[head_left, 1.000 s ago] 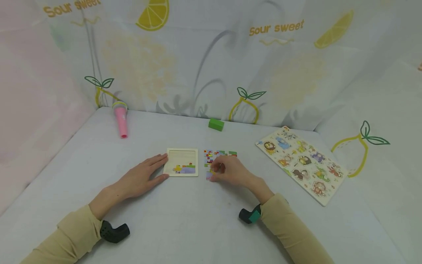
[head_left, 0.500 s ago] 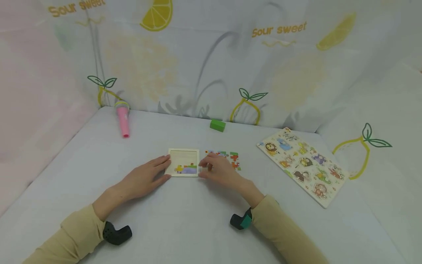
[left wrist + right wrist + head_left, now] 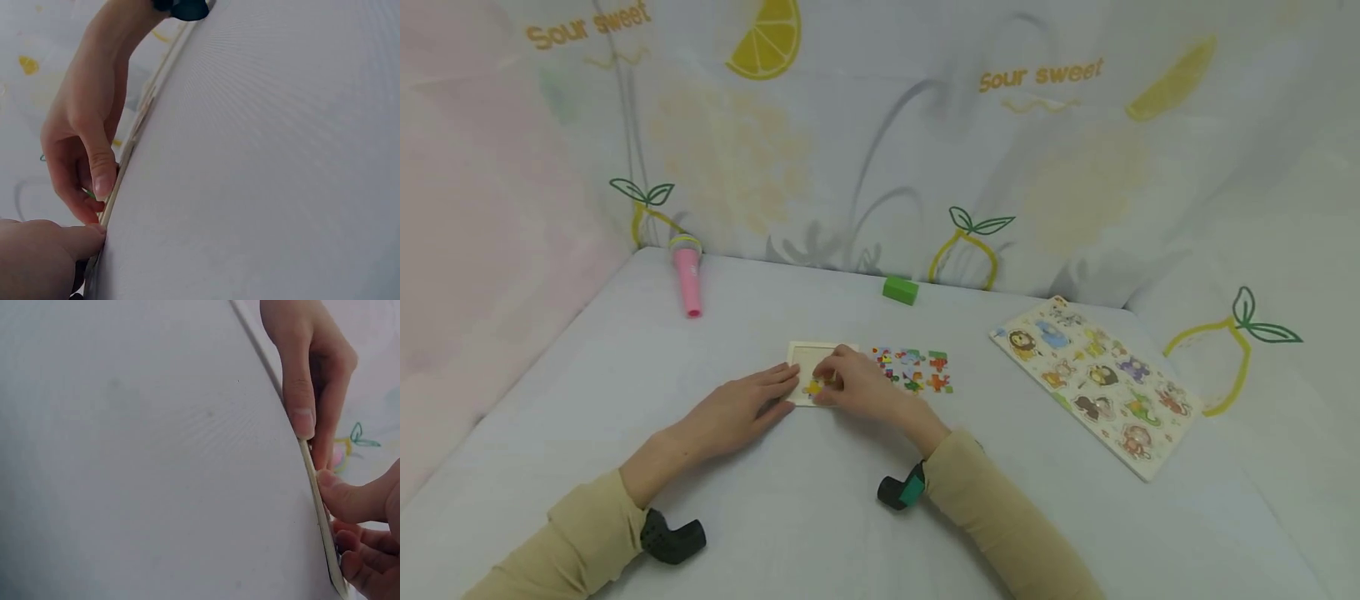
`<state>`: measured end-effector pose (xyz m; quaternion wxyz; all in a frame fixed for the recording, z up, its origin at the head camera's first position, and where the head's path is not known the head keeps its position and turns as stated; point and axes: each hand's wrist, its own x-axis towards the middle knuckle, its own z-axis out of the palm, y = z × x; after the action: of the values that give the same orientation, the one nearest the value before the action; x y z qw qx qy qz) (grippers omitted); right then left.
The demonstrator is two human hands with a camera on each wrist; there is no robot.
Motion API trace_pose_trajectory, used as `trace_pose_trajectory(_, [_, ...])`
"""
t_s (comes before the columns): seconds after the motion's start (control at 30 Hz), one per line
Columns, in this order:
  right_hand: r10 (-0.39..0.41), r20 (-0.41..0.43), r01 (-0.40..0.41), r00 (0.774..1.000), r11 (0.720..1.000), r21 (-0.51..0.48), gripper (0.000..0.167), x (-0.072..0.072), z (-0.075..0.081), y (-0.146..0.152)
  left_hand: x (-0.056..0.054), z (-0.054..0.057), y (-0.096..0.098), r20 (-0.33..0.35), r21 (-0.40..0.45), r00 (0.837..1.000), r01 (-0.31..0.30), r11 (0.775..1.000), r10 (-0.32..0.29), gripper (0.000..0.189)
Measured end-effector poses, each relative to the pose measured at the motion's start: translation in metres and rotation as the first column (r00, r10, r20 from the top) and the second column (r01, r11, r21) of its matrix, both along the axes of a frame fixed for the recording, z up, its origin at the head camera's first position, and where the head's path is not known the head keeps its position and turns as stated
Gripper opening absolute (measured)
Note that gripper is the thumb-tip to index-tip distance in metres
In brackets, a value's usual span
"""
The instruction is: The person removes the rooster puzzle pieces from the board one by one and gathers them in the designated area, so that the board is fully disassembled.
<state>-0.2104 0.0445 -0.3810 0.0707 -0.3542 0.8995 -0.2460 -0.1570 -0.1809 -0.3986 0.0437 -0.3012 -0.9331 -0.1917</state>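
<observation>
A small square wooden puzzle tray (image 3: 802,357) lies on the white table, with a yellow piece (image 3: 811,388) visible at its lower left. My left hand (image 3: 737,414) rests at the tray's left side, fingers fairly straight and thumb against the near corner. Over the tray's right half, my right hand (image 3: 868,387) bends its thumb and fingers together on a puzzle piece, mostly hidden by the fingers. A trace of green (image 3: 89,192) shows between those fingers in the left wrist view. Several loose puzzle pieces (image 3: 937,361) lie in rows right of the tray.
A green block (image 3: 900,290) sits near the back edge. At the back left lies a pink toy microphone (image 3: 688,283). An animal puzzle board (image 3: 1097,383) lies slanted on the right. Printed cloth (image 3: 850,125) hangs behind the table.
From the loose pieces, my right hand has moved left with a puzzle piece to over the tray. My left hand stays at the tray's side. The head view has shifted slightly.
</observation>
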Motion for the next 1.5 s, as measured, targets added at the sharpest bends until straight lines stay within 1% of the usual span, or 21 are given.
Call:
trace_pose_trajectory(0.1, [-0.01,0.002,0.01,1.0,0.999,-0.03,0.028,0.001,-0.004,0.001,0.0,0.001,0.0,-0.005,0.006,1.0,-0.006,1.0,0.006,0.046])
trace_pose_trajectory(0.23, [-0.023,0.005,0.023,1.0,0.999,-0.044,0.027,0.003,-0.004,0.0,0.0,0.001,-0.001,0.001,0.015,1.0,-0.015,1.0,0.015,0.046])
trace_pose_trajectory(0.5, [-0.013,0.01,0.014,1.0,0.999,-0.044,0.027,0.006,-0.007,0.001,-0.001,-0.003,0.0,0.01,0.029,1.0,-0.012,1.0,0.011,0.045])
trace_pose_trajectory(0.73, [-0.002,0.011,0.003,1.0,0.998,-0.061,0.026,0.005,-0.01,0.001,-0.001,-0.004,0.0,0.01,0.029,1.0,-0.01,1.0,0.01,0.045])
trace_pose_trajectory(1.0, [-0.003,0.021,0.004,1.0,0.998,-0.058,0.025,0.004,-0.012,0.002,-0.004,-0.007,0.0,0.017,0.028,1.0,-0.008,1.0,0.008,0.046])
trace_pose_trajectory(1.37, [-0.003,0.017,0.004,1.0,0.999,-0.051,0.025,0.004,-0.012,0.002,-0.003,-0.006,0.0,0.006,0.032,1.0,-0.007,0.999,0.007,0.045])
trace_pose_trajectory(1.5, [-0.005,0.018,0.006,1.0,0.999,-0.047,0.025,0.005,-0.011,0.002,-0.005,-0.006,0.0,0.022,0.028,1.0,-0.011,1.0,0.01,0.047])
